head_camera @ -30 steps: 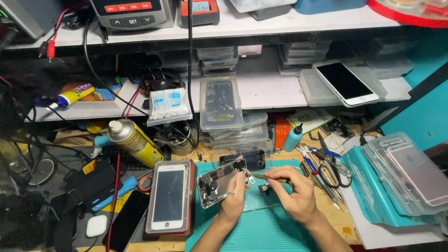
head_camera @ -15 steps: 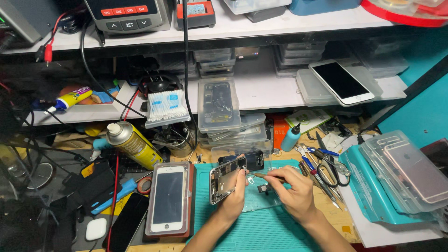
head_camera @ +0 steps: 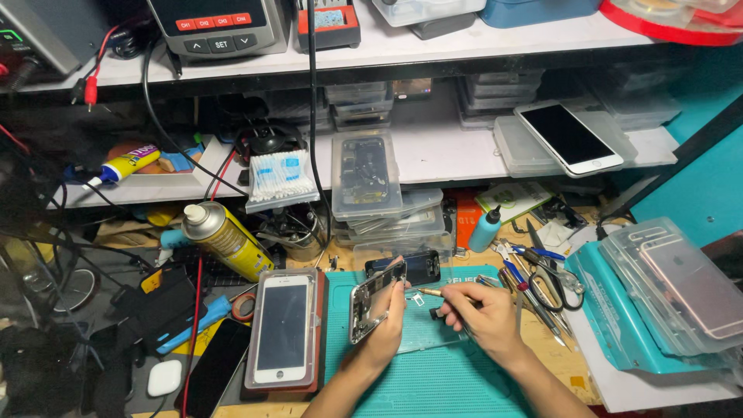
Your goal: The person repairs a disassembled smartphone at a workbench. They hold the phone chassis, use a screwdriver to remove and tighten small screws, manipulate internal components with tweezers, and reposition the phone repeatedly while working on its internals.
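Note:
My left hand grips an opened phone body, tilted on its edge above the teal work mat. My right hand holds a thin screwdriver, its tip pointing left towards the phone body's upper end. A small dark part lies on the mat under my right hand. A dark phone piece lies flat at the mat's far edge.
A white phone in a red frame lies left of the mat, a yellow spray can behind it. Scissors and tweezers sit right of the mat, stacked clear cases behind, teal trays with a phone back at far right.
My left hand has tipped the phone body up from lying nearly flat to standing on its edge. My right hand stayed by it with the screwdriver.

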`<state>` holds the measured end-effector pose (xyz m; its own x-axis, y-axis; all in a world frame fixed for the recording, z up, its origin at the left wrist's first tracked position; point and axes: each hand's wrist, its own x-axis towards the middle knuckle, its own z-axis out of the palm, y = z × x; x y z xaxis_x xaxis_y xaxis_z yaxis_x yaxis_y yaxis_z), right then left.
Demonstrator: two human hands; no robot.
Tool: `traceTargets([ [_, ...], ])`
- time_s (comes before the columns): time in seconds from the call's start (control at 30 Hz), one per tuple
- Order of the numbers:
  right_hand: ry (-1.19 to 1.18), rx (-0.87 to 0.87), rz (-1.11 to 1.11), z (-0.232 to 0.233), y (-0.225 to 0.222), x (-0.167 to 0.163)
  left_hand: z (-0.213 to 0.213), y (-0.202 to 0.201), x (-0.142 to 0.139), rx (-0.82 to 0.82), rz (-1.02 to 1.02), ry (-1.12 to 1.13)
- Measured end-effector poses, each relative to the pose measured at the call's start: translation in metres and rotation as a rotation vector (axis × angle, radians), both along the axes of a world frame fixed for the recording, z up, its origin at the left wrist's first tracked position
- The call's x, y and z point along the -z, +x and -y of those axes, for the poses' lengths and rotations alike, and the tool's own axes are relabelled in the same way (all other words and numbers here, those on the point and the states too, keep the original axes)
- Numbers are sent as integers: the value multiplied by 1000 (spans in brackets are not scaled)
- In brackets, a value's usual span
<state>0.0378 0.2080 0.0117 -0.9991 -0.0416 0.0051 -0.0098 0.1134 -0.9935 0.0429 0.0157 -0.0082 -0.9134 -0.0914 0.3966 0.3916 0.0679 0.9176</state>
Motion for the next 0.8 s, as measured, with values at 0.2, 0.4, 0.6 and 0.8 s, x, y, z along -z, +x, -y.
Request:
traceTargets([
  [0.2, 228, -87, -555, 1, 3, -16, 4, 2, 1, -6, 189, -109],
  [0.4, 374, -6, -620, 11, 7, -36, 6, 4, -11, -81, -21, -132],
  [0.6, 469, -46, -747, 8, 8, -42, 5, 3, -12, -6, 277, -130],
  [0.8, 534, -68, -703, 1, 7, -39, 3, 4, -8, 31, 213, -80],
])
